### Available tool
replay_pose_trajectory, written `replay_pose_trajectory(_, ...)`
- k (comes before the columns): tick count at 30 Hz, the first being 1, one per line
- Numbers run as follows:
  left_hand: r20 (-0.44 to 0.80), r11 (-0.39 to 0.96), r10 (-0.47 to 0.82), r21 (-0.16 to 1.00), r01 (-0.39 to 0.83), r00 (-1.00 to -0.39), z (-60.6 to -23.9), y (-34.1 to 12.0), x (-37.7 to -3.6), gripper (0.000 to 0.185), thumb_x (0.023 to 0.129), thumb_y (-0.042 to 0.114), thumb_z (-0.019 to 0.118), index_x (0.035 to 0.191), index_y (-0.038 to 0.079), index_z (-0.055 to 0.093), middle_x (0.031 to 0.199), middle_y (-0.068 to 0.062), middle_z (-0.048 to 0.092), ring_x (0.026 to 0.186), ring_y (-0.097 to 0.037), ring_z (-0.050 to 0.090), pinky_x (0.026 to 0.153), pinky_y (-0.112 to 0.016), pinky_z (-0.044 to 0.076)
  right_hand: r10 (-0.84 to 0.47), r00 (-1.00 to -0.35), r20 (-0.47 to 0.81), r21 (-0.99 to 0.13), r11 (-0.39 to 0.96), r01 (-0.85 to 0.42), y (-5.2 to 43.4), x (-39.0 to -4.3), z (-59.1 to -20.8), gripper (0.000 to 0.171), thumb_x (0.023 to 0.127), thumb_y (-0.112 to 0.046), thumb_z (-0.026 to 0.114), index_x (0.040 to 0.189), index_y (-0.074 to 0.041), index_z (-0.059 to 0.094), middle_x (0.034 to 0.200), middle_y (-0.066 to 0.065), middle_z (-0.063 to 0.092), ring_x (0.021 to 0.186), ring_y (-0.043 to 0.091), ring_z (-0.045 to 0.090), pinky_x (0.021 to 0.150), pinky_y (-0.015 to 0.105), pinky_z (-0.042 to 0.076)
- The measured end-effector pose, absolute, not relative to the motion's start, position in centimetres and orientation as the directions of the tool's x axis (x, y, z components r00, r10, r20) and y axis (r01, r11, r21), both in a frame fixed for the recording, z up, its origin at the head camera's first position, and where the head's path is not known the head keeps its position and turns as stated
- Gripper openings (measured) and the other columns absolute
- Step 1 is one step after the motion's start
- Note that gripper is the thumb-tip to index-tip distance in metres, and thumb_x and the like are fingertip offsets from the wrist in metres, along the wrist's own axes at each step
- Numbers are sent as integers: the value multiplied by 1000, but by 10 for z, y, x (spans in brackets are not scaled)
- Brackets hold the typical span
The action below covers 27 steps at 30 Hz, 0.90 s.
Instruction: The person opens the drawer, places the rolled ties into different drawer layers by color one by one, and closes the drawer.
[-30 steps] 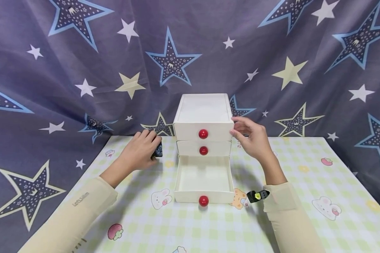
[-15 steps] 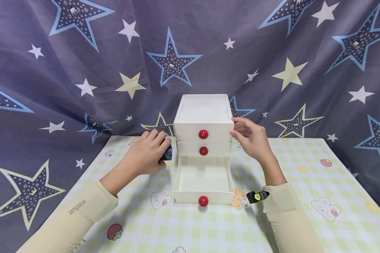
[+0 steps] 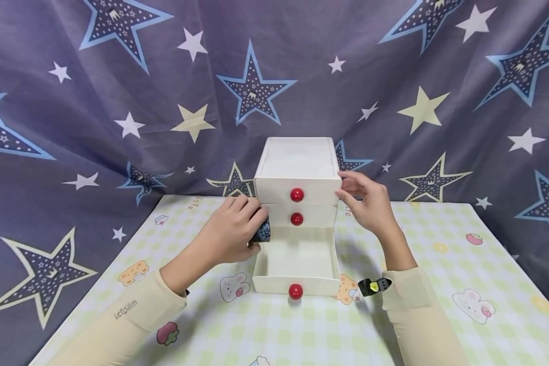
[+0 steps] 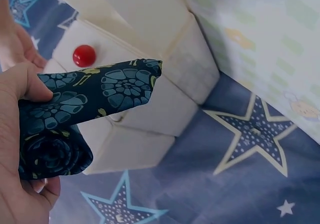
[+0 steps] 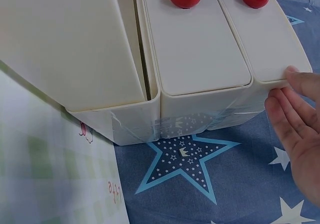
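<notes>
A rolled dark blue necktie with a floral pattern is gripped by my left hand; its pointed end sticks out past the thumb in the left wrist view. That hand hovers at the left rear of the pulled-out bottom drawer, which has nothing in it. The drawer belongs to a white three-tier drawer cabinet with round red knobs. My right hand holds the cabinet's upper right front edge, thumb on the front and fingers along the side. The upper two drawers are closed.
A table with a green checked cloth carries the cabinet near its back edge. Behind it hangs a purple-blue curtain printed with stars. A black strap shows at the right cuff.
My left hand has moved right with the necktie, from beside the cabinet to over the left edge of the open drawer. My right hand keeps its hold; the view shifts slightly.
</notes>
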State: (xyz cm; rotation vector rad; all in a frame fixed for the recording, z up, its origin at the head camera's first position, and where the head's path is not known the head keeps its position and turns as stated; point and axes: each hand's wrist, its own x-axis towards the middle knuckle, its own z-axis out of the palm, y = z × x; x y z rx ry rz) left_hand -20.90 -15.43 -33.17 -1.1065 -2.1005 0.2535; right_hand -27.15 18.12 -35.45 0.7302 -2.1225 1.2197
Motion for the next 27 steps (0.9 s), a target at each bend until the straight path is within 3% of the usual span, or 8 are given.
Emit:
replay_pose_trajectory(14, 487, 568, 806, -471, 675, -338, -361, -122, -204, 62, 60, 31, 79, 113, 7, 61, 104, -7, 58, 88, -28, 50, 70, -37, 43, -171, -676, 717, -564, 427, -707, 181, -272, -355, 42, 90, -4, 77, 131, -5, 67, 101, 13, 76, 93, 25, 73, 82, 15, 54)
replay_pose_trajectory(27, 346, 544, 837, -452, 707, -423, -393, -104, -214, 66, 70, 40, 87, 123, 12, 61, 116, -3, 58, 101, -24, 51, 80, -35, 44, -170, -670, 723, -556, 431, -710, 180, -272, -355, 42, 90, -2, 77, 131, -3, 66, 100, 14, 76, 92, 26, 73, 81, 15, 54)
